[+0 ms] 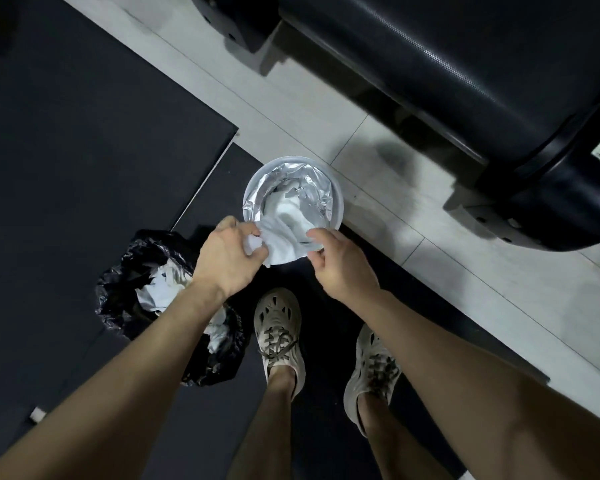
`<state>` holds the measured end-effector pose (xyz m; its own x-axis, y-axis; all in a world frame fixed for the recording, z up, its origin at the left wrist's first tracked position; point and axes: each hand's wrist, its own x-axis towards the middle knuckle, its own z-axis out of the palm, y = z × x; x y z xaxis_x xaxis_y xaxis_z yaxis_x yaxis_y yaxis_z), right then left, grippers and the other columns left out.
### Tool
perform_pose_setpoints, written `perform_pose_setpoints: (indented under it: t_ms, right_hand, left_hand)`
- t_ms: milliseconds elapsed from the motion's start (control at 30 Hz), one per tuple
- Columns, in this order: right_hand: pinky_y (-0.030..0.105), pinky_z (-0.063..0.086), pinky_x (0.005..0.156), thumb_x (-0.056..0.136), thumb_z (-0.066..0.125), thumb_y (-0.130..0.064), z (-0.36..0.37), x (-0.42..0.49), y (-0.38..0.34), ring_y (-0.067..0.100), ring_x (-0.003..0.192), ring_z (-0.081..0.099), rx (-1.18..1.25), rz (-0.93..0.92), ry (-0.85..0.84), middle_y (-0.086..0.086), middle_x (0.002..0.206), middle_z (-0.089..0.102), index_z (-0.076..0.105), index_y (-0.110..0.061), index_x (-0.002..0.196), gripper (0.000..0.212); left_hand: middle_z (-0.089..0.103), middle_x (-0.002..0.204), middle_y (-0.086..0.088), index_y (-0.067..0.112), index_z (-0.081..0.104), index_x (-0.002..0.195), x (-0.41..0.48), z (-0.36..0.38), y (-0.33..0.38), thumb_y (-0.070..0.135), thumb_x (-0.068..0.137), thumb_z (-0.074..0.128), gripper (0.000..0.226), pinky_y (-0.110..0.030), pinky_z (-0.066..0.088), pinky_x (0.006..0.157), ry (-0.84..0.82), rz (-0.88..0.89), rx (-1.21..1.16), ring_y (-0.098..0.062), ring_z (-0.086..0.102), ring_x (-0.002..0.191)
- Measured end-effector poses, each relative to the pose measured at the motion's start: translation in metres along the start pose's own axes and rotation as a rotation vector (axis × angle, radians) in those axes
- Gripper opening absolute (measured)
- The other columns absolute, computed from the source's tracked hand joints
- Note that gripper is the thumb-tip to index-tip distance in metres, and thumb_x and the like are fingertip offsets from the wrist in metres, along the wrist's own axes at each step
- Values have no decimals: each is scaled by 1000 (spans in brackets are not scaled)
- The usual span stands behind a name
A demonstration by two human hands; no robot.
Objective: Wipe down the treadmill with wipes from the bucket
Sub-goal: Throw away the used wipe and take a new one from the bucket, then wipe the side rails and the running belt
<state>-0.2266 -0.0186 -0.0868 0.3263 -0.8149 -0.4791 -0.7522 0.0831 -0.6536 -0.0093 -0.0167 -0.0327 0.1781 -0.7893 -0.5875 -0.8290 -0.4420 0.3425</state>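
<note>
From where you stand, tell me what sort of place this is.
Most likely a gym: a treadmill with a black belt stands on the tiled floor, dark floor mats lie beside it, and a bucket of wipes sits by a black rubbish bag.

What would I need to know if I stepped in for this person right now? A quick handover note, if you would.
Left hand: pinches one edge of a white wipe that is partly out of the bucket.
Right hand: pinches the wipe's other edge.
Things: the bucket stands on the floor in front of the feet. The treadmill is beyond it, to the right. A black bag on the left holds crumpled white wipes.
Done: a wipe is gripped.
Left: pull it free and wipe the treadmill.
</note>
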Motion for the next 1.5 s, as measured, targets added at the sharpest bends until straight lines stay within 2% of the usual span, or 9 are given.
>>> perform_pose_setpoints:
  t_ms: [100, 200, 300, 433, 767, 900, 1100, 1233, 1500]
  right_hand:
    - [38, 48, 111, 95, 72, -10, -12, -9, -18, 18, 132, 59, 210, 66, -147, -5, 160, 49, 40, -37, 161, 78]
    - [36, 54, 104, 92, 78, -9, -37, -28, -42, 16, 120, 67, 266, 35, -103, -2, 142, 67, 59, -29, 149, 63]
    - [34, 54, 80, 98, 71, -24, -80, -58, -66, 24, 91, 71, 208, 81, 69, 3, 94, 77, 76, -15, 108, 15]
    - [39, 60, 85, 92, 73, -38, -150, -125, -91, 20, 88, 72, 326, 158, 191, 1, 92, 73, 71, -12, 86, 27]
    - [24, 33, 51, 111, 48, -28, -236, -342, -139, 10, 54, 40, 377, 281, 398, 0, 63, 45, 35, -26, 80, 34]
    - [34, 36, 61, 111, 44, -25, -237, -438, -156, 14, 63, 44, 398, 328, 497, -2, 68, 49, 41, -22, 80, 31]
    - [39, 43, 68, 108, 42, -26, -254, -584, -157, 23, 76, 59, 472, 408, 659, 4, 79, 63, 56, -8, 95, 27]
    - [29, 39, 62, 104, 49, -10, -273, -684, -145, 8, 65, 54, 515, 333, 806, -14, 69, 61, 58, -28, 81, 30]
    - [23, 51, 103, 101, 41, -7, -292, -860, -66, 0, 117, 63, 589, 178, 962, -16, 133, 63, 67, -15, 141, 49]
  left_hand:
    - [59, 87, 13, 25, 71, 106, -22, -14, 13, 34, 94, 73, 15, -16, 41, 69, -22, -42, -133, -5, 56, 67]
    - [49, 55, 14, 24, 69, 88, -50, -38, 30, 35, 94, 76, 14, -18, 39, 55, -72, -113, -315, -6, 44, 48]
    - [60, 72, 12, 28, 71, 99, -84, -71, 52, 50, 91, 80, 25, -28, 45, 67, -78, -100, -460, -8, 54, 62]
    - [79, 113, 3, 29, 66, 123, -137, -121, 92, 48, 81, 92, 53, -39, 60, 94, -186, -65, -739, -18, 77, 104]
    - [66, 73, -13, 21, 66, 88, -293, -163, 200, 52, 92, 73, 32, -48, 60, 74, 121, 186, -414, -28, 65, 65]
    - [64, 75, 6, 25, 68, 93, -390, -157, 240, 37, 101, 71, 15, -27, 47, 65, 12, 466, -360, -11, 54, 62]
    - [77, 97, 11, 32, 74, 104, -529, -132, 303, 38, 100, 64, 12, -50, 59, 86, -279, 652, -270, -22, 72, 90]
    - [78, 99, 11, 30, 74, 107, -606, -106, 359, 45, 97, 70, 18, -43, 61, 86, -393, 705, -240, -14, 74, 90]
    - [77, 96, -8, 19, 69, 101, -724, -16, 466, 52, 84, 80, 39, -58, 62, 87, -570, 794, -186, -35, 75, 92]
